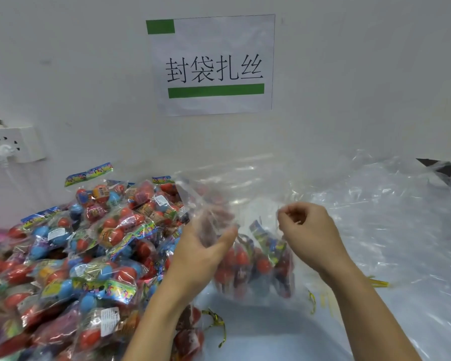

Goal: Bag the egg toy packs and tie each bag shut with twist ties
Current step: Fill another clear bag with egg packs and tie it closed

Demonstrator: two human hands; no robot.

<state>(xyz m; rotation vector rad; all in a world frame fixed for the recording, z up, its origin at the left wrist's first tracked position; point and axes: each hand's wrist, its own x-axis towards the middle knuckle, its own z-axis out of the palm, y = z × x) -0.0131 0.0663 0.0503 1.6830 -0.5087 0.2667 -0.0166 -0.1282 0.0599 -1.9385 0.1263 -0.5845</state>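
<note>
both hands hold a clear bag (245, 204) open at its mouth: the left hand (206, 246) grips one edge, the right hand (307, 230) pinches the other. egg packs (255, 264) hang inside, below and between the grips. a pile (76, 251) lies left of the left hand; ties (216, 324) lie beneath.

"封袋扎丝" on wall sign (211, 64)
</note>
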